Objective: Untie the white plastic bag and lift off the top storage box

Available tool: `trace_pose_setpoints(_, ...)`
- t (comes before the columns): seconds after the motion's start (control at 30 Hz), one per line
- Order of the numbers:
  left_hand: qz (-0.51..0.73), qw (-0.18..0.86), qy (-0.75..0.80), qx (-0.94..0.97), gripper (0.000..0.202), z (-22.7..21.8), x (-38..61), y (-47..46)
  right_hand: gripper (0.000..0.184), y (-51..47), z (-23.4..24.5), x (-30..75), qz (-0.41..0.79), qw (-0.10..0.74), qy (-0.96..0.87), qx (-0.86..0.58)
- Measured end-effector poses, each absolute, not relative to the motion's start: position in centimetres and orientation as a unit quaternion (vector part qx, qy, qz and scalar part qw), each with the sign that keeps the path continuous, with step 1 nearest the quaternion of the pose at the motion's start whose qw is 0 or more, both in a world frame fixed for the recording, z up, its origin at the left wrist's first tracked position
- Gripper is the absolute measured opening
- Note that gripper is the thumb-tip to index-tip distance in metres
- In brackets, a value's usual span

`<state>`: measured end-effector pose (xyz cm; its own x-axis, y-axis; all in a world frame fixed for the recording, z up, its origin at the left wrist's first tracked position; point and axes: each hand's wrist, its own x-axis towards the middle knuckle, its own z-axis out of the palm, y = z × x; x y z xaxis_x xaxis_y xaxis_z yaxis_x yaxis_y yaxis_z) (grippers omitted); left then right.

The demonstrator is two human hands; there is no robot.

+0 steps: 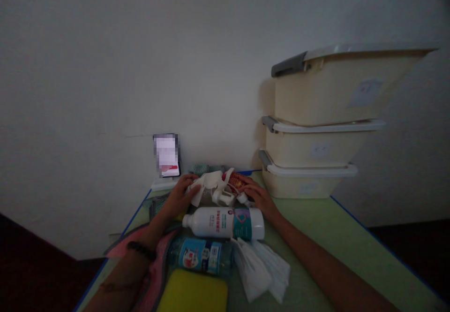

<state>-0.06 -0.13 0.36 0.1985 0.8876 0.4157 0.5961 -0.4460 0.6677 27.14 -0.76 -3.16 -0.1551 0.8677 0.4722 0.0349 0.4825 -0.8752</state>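
Note:
My left hand [181, 195] curls around the left side of a small heap on the table, thumb and fingers against a white, sheet-like piece [208, 180]. From the other side, my right hand [259, 196] has its fingers over a red printed packet [238, 180] and beside a small white capped piece [243, 198]. Between the hands lies a white plastic part [223, 196], its kind unclear. Just in front, a white bottle [213, 223] with a green and purple label rests on its side. Fingertips are partly hidden in the heap.
Nearer me lie a blue-labelled clear bottle [202, 255], a yellow sponge-like block [193, 292], folded white masks [258, 270] and a pink cloth [160, 265]. A phone [167, 155] stands at the back left. Stacked cream bins [298, 148] rise at the back right, against the wall.

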Motion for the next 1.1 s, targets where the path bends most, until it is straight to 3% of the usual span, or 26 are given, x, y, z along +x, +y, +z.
trace_pose_setpoints(1.1, 0.396, 0.192, 0.495, 0.749, 0.028, 0.36, 0.14, -0.26, 0.021, -0.46, -3.30, 27.61, 0.385, 0.536, -0.670, -0.339)
